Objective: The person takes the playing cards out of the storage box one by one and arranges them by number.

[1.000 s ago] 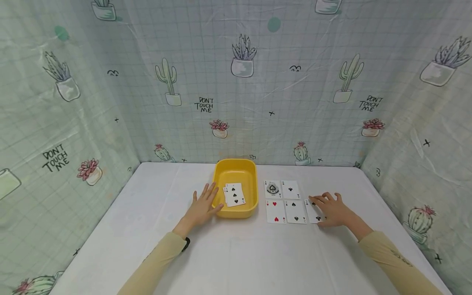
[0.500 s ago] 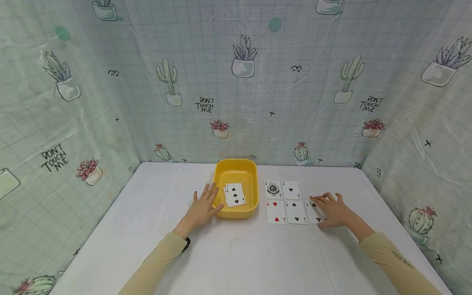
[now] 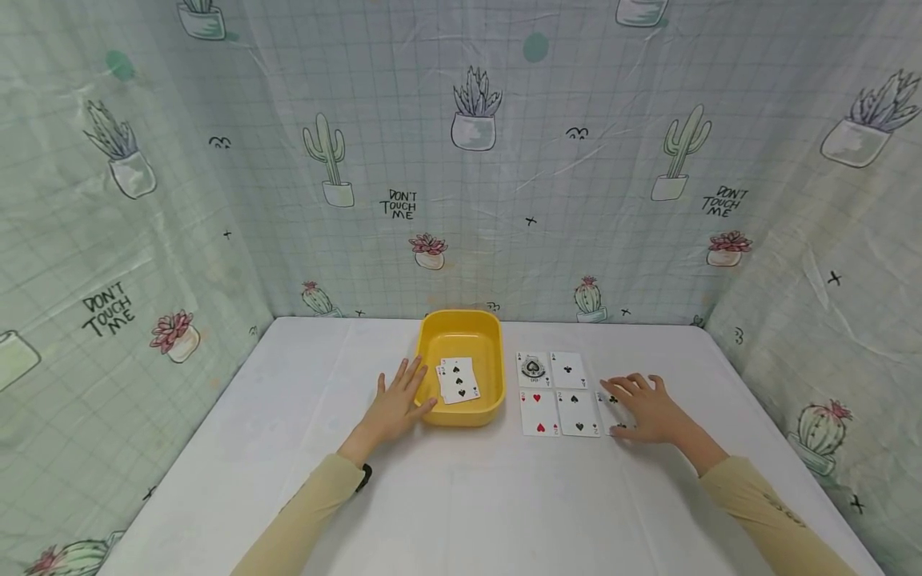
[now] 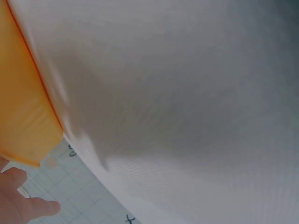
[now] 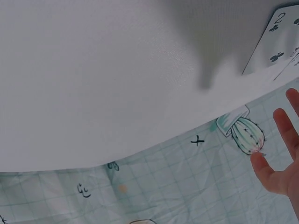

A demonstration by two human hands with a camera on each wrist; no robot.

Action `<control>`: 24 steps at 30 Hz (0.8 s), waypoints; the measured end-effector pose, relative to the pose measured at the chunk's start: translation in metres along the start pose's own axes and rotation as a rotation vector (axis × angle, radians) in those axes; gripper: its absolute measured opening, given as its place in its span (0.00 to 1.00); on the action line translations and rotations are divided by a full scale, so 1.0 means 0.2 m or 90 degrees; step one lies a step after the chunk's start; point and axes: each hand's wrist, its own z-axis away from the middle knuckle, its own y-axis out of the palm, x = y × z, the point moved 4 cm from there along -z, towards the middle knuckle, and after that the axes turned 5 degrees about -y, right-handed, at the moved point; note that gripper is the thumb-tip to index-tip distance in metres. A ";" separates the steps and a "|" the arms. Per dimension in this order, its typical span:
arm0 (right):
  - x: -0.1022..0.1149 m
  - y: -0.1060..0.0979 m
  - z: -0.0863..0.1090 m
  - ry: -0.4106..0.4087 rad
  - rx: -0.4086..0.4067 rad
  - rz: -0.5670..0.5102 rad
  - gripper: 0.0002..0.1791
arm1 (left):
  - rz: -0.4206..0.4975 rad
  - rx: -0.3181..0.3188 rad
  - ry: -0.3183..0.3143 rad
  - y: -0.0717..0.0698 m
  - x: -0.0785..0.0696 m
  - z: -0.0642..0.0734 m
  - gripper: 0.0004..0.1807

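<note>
My left hand [image 3: 392, 406] rests at the left front rim of a yellow plastic tub [image 3: 461, 418], fingers spread; in the left wrist view its fingers [image 4: 18, 198] stand beside the tub wall. Inside the tub lie overlapping playing cards [image 3: 459, 381], the top one a three of spades. My right hand [image 3: 650, 410] arches over the two of clubs [image 3: 609, 414], covering its right part, with index finger and thumb near its far and near ends. That card lies flat in the right wrist view too, where the fingers [image 5: 285, 128] are spread apart.
Left of the two of clubs lie the two of spades [image 3: 579, 414] and two of hearts [image 3: 539, 414]. Behind them are the ace of spades [image 3: 533, 370] and ace of clubs [image 3: 568, 370]. A cactus-print cloth [image 3: 533, 176] surrounds the white table [image 3: 504, 496].
My right hand has shifted slightly left over the two of clubs, its thumb now farther across the near end. The left hand and the tub stay as they were.
</note>
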 end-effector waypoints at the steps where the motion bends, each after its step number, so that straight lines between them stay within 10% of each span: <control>1: 0.01 0.00 0.00 -0.002 -0.004 0.002 0.42 | -0.002 0.000 0.000 0.00 0.00 0.00 0.38; 24: 0.16 -0.05 -0.26 -0.093 -0.097 0.019 0.32 | -0.014 0.013 -0.001 -0.01 0.00 0.00 0.39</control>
